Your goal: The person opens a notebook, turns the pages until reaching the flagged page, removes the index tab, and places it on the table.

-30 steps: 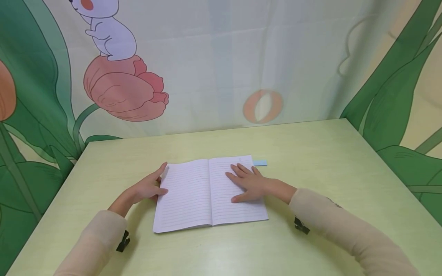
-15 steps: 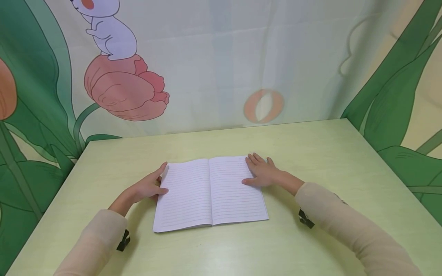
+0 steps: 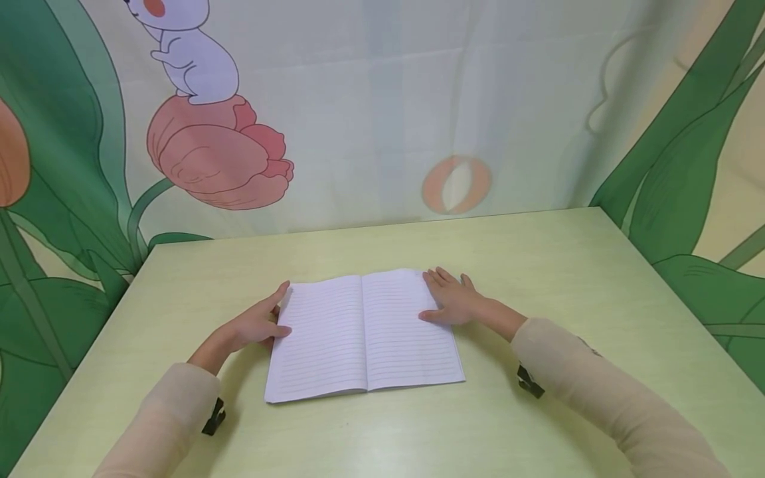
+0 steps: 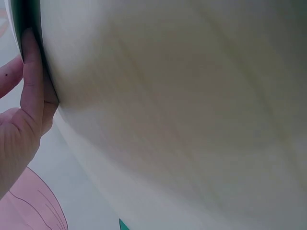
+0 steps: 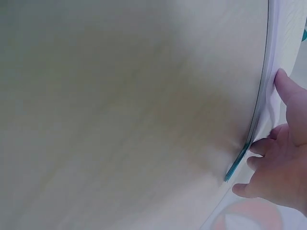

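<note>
An open notebook point(image 3: 323, 338) with lined pages lies in the middle of the table in the head view. At its left edge my left hand point(image 3: 257, 322) grips it, the thumb on the page and other fingers beneath; in the left wrist view a finger point(image 4: 32, 76) slips under the edge. My right hand point(image 3: 454, 302) rests on the right page's upper outer edge, its fingers fairly straight. In the right wrist view its thumb touches the page edge point(image 5: 276, 52), which bulges near the fingers. A blue-green strip point(image 5: 236, 165) sticks out from the notebook beside the right fingertips.
The pale yellow-green table point(image 3: 382, 438) reaches back to a printed curtain point(image 3: 335, 119) with a rabbit and flowers. Green leaf prints point(image 3: 687, 172) stand along the right side. Black straps point(image 3: 530, 382) hang under both sleeves.
My right hand has slid from the middle of the right page to its upper outer edge, and the top corner now bends slightly. The left hand has stayed in place.
</note>
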{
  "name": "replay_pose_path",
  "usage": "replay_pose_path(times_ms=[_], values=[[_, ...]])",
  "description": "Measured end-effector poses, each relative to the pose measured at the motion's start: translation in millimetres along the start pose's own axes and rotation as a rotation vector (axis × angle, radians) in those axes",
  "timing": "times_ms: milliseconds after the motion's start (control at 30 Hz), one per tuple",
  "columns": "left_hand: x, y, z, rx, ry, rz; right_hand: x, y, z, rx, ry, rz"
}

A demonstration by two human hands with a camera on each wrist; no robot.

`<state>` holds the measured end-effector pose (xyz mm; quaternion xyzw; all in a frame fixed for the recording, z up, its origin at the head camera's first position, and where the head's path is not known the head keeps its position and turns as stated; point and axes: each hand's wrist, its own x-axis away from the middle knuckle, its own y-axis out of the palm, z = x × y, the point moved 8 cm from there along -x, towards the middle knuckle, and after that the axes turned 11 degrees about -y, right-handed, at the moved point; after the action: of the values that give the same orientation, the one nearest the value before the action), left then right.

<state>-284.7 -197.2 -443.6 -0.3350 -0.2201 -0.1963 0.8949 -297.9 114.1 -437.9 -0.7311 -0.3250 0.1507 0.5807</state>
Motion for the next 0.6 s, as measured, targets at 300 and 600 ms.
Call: replay_pose_path(times_ms=[300,600], values=[[-0.6,0.4,-0.7,0.005,-0.008,0.000,4.0,2,-14,-0.062,-0.072,0.046],[1.8,1.1,1.8,0.006,0.011,-0.006,7.1,4,-38,-0.193,-0.144,0.019]])
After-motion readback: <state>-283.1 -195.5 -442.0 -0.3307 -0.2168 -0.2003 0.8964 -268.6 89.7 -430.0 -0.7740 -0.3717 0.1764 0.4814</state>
